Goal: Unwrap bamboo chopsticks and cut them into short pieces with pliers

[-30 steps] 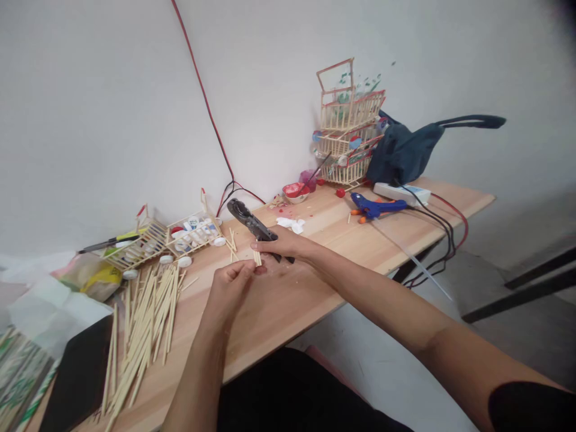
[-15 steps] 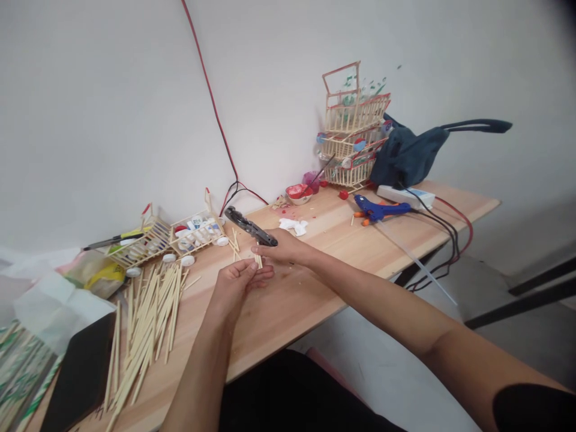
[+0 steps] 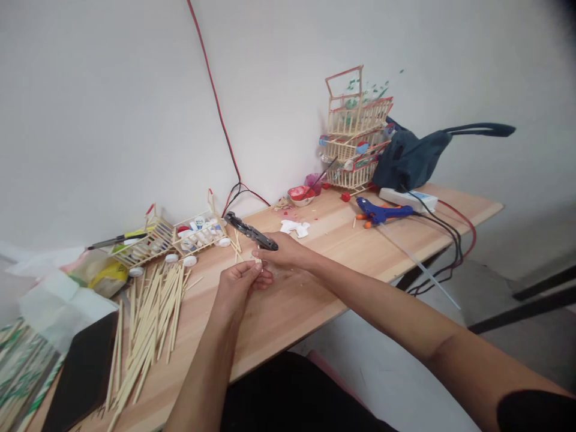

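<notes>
My left hand [image 3: 240,281] is closed, thumb against fingers, on short pale wooden sticks [image 3: 258,261] whose ends show beside my right hand. My right hand [image 3: 283,250] is wrapped round a dark metal multi-tool [image 3: 250,231], which points up and to the left; its working end is hidden by the fingers. Both hands are close together above the wooden table [image 3: 279,318]. Left of them lies a loose pile of long thin wooden sticks [image 3: 150,324]. A few shorter sticks [image 3: 236,246] rest just behind my left hand.
Two small stick-built carts [image 3: 198,238] with bottle caps stand at the back left. Further right are a red paint bowl [image 3: 300,195], stacked stick baskets [image 3: 355,144], a dark blue bag [image 3: 411,157], a blue glue gun [image 3: 382,210] and a power strip [image 3: 407,198]. A black tablet-like slab [image 3: 83,372] lies at front left.
My left hand has closed in on my right hand, and less of the short sticks shows between them. The view has shifted slightly; the multi-tool stays in my right hand.
</notes>
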Demonstrator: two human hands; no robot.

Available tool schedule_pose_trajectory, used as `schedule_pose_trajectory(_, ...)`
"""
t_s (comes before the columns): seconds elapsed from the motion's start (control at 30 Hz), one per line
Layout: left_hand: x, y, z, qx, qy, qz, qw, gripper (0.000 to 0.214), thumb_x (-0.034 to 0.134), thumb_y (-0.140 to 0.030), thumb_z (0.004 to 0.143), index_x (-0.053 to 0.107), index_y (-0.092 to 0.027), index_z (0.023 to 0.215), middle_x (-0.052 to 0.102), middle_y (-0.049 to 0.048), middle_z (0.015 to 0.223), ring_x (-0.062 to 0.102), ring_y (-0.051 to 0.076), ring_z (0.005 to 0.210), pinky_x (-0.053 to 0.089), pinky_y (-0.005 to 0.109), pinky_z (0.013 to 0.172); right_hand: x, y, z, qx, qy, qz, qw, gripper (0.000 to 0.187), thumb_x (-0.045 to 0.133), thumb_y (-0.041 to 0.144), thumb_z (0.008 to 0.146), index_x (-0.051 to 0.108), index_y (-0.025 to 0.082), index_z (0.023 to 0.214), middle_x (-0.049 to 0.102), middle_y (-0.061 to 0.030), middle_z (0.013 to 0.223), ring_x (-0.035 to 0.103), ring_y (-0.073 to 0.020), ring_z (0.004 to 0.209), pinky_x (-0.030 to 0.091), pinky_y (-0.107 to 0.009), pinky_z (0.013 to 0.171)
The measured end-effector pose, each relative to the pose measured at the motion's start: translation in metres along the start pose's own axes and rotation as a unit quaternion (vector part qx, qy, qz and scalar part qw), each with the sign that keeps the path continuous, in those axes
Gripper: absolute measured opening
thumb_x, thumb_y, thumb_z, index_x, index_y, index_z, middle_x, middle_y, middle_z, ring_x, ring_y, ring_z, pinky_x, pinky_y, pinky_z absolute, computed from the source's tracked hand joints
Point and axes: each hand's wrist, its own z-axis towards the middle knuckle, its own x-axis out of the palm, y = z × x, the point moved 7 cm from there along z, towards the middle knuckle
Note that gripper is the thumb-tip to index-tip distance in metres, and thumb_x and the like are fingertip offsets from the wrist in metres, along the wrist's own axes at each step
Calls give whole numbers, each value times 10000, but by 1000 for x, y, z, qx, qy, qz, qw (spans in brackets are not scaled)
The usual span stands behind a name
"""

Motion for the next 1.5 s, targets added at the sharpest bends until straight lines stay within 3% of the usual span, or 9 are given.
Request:
schedule_pose_trajectory(0.23, -3, -7, -3, 40, 5, 33, 999, 267, 763, -372, 719, 696, -117, 758, 687, 36, 639, 607, 105, 537, 493, 200, 533, -3, 4, -1, -1, 3, 5, 1000, 215, 578, 367, 817, 592, 153, 796, 619, 5, 746, 557, -132, 706, 396, -225, 644)
schedule_pose_trajectory(0.33, -11, -18, -12, 48, -19, 53, 997, 278, 759, -388, 714, 700, -120, 759, 684, 35, 639, 605, 113, 542, 506, 215, 548, -14, 6, -2, 48, 26, 10, 998, 343, 545, 483, 855, 592, 146, 812, 629, -25, 762, 563, -138, 694, 414, -235, 633)
schedule_pose_trajectory(0.43, -20, -35, -28, 65, -43, 84, 993, 282, 746, -398, 724, 706, -123, 772, 688, 39, 649, 613, 126, 559, 520, 232, 567, -23, 14, -15, 105, 85, 4, 991, 536, 444, 631, 883, 622, 126, 852, 648, -70, 779, 582, -147, 679, 436, -242, 603)
schedule_pose_trajectory(0.57, -22, -54, -52, 81, -51, 92, 991, 250, 730, -376, 746, 701, -128, 751, 680, 36, 644, 603, 124, 556, 504, 223, 550, -24, 31, -42, 142, 196, 6, 970, 652, 365, 679, 900, 645, 105, 1030, 667, -100, 867, 600, -152, 738, 466, -247, 643)
schedule_pose_trajectory(0.67, -16, -56, -66, 60, -33, 57, 996, 238, 730, -367, 750, 700, -130, 757, 677, 39, 652, 596, 122, 558, 495, 220, 542, -17, 41, -61, 159, 271, -5, 949, 684, 363, 693, 894, 653, 100, 1070, 675, -104, 895, 610, -153, 766, 474, -253, 686)
schedule_pose_trajectory(0.77, -11, -49, -74, 30, -8, 24, 999, 252, 742, -376, 740, 701, -128, 762, 675, 45, 659, 595, 120, 557, 490, 217, 542, -11, 53, -69, 148, 304, -14, 941, 675, 376, 692, 890, 652, 109, 1089, 676, -98, 897, 613, -150, 773, 474, -242, 687)
schedule_pose_trajectory(1.0, -10, -44, -83, 9, 17, 20, 1000, 266, 749, -383, 735, 693, -123, 715, 679, 50, 659, 596, 108, 536, 477, 201, 537, -2, 69, -71, 129, 316, -35, 939, 669, 396, 706, 873, 674, 112, 1000, 639, -65, 789, 577, -122, 663, 453, -218, 593)
schedule_pose_trajectory(1.5, -12, -47, -92, 4, 11, 8, 1000, 302, 771, -414, 698, 704, -124, 747, 680, 58, 647, 589, 112, 517, 471, 209, 521, -1, 79, -74, 135, 287, -58, 947, 662, 397, 698, 878, 680, 100, 913, 617, -58, 720, 571, -120, 631, 441, -211, 546)
